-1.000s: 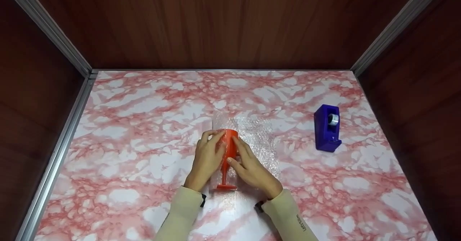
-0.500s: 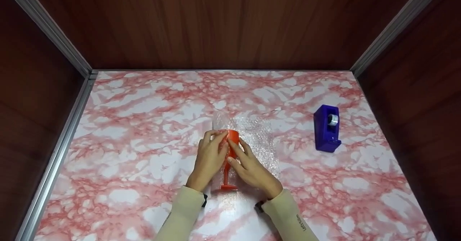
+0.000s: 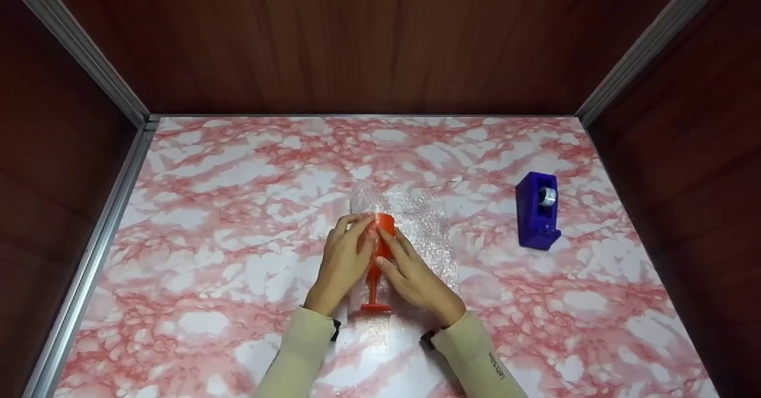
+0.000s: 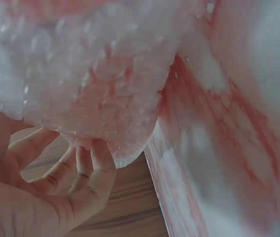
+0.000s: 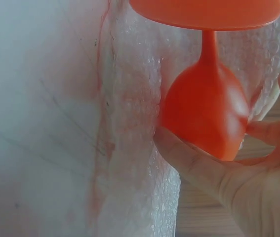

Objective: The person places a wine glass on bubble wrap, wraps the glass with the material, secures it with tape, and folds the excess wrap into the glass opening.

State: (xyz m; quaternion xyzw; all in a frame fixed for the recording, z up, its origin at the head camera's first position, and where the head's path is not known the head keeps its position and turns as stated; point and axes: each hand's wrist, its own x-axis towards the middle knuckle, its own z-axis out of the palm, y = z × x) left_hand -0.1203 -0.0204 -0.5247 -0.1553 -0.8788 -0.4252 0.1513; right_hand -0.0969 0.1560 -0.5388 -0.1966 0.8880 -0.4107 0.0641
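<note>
Orange goblet [image 5: 204, 101], one — lying on bubble wrap [image 3: 425, 225] between the hands, long axis pointing away from the person, foot nearest. Right hand [image 3: 419, 276] grasps the bowl; left hand [image 3: 345, 258], equally near — pinches the wrap's raised edge.

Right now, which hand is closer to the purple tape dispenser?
The right hand, on the side of the orange goblet toward the tape dispenser; the left hand is on the opposite side.

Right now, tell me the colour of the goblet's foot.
The goblet's foot is plain orange-red, showing best in the right wrist view.
</note>
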